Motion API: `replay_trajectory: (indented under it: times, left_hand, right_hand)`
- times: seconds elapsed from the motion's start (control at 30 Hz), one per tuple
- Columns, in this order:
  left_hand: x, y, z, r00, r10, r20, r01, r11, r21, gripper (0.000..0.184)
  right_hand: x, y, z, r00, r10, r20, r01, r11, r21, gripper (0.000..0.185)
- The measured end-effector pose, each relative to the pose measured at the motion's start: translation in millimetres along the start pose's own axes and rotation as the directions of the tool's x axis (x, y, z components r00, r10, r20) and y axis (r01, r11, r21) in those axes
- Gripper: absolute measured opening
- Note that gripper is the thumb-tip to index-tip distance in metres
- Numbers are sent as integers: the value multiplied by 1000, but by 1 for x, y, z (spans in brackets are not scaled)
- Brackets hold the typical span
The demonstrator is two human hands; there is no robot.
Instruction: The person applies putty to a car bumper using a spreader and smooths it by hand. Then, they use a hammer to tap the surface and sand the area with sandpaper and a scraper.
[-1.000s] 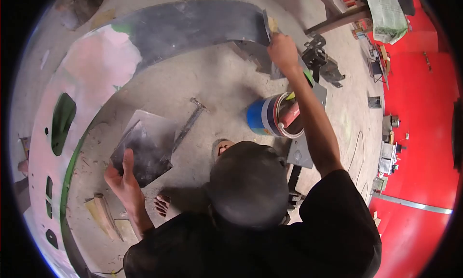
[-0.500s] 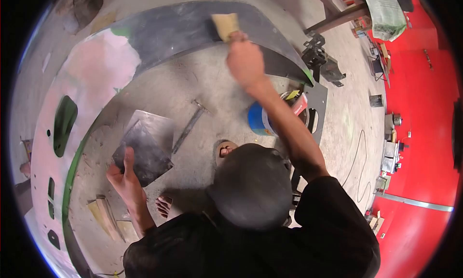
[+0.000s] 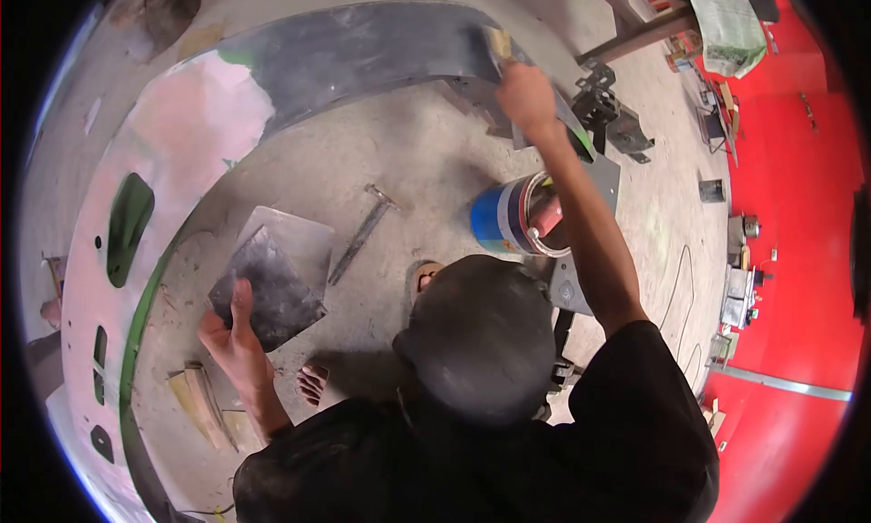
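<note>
My right hand (image 3: 528, 98) grips a yellowish flat spreader (image 3: 500, 44). Its edge appears to touch the dark grey part of a long curved panel (image 3: 363, 47), near the panel's far right end. The panel's left stretch is patchy pink and white, with green edging and several cut-out holes. In my left hand (image 3: 238, 346) is a square, dark-smeared flat plate (image 3: 277, 296), with the thumb lying over its top. Beneath or behind that plate shows a lighter grey sheet (image 3: 304, 237); whether I hold it too I cannot tell.
On the concrete floor lies a hammer (image 3: 363, 233). A blue can (image 3: 497, 219) with things inside stands below my right forearm. Wooden pieces (image 3: 200, 405) lie at lower left. Black metal brackets (image 3: 612, 115) are past the panel's right end, and a red surface (image 3: 798, 251) spans the right.
My right hand has swept the spreader to the right along the grey panel. More of the blue can shows now. My left hand and its plate have stayed nearly still.
</note>
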State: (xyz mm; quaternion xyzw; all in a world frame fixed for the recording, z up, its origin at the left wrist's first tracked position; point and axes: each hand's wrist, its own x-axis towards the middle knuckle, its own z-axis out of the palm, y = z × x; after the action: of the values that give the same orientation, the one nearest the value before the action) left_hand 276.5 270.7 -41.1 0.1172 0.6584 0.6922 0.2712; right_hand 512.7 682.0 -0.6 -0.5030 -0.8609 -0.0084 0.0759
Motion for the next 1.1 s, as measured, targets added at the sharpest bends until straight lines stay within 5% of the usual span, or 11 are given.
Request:
replay_trajectory:
  times: [0.13, 0.17, 0.3, 0.4, 0.43, 0.57, 0.67, 0.7, 0.83, 1.07, 1.1]
  left_hand:
    - [7, -11, -3, 999, -48, 3, 48, 999, 7, 21]
    - [7, -10, 3, 999, -35, -4, 34, 999, -7, 20]
    - [2, 1, 3, 1000, -15, 0, 15, 1000, -6, 15]
    - [3, -5, 2, 999, -21, -38, 19, 998, -53, 14]
    - [6, -8, 4, 998, -25, -63, 20, 997, -76, 14]
    - [7, -7, 2, 1000, -21, 1, 21, 1000, -17, 16]
    - [8, -11, -1, 1000, -31, -3, 30, 998, -53, 16]
    - [9, -10, 2, 999, -38, -25, 36, 996, -85, 16]
    - [9, -6, 10, 997, -33, -67, 28, 997, -71, 18]
    - [6, 2, 14, 990, -78, -117, 64, 991, -118, 18]
    - [7, 2, 12, 994, -64, -83, 57, 995, -86, 20]
  right_hand:
    - [-12, -29, 20, 942, -317, -108, 297, 940, -168, 16]
    - [-19, -42, 33, 831, -424, -360, 363, 904, -227, 17]
    - [9, 7, -4, 990, -121, 70, 128, 986, -107, 24]
    - [-5, -5, 6, 969, -236, 71, 244, 959, -143, 25]
    - [-18, -21, 15, 900, -420, -118, 393, 898, -198, 25]
    - [18, 17, 10, 962, -273, 14, 272, 955, -115, 28]
    - [-3, 7, 16, 920, -387, 63, 392, 903, -176, 41]
    - [-21, -17, 10, 874, -468, -133, 454, 882, -121, 40]
    - [13, 10, 1, 950, -301, 85, 310, 943, -122, 33]
    - [0, 19, 13, 919, -394, 15, 388, 896, -218, 23]
    - [11, 16, 7, 967, -252, 33, 255, 960, -119, 20]
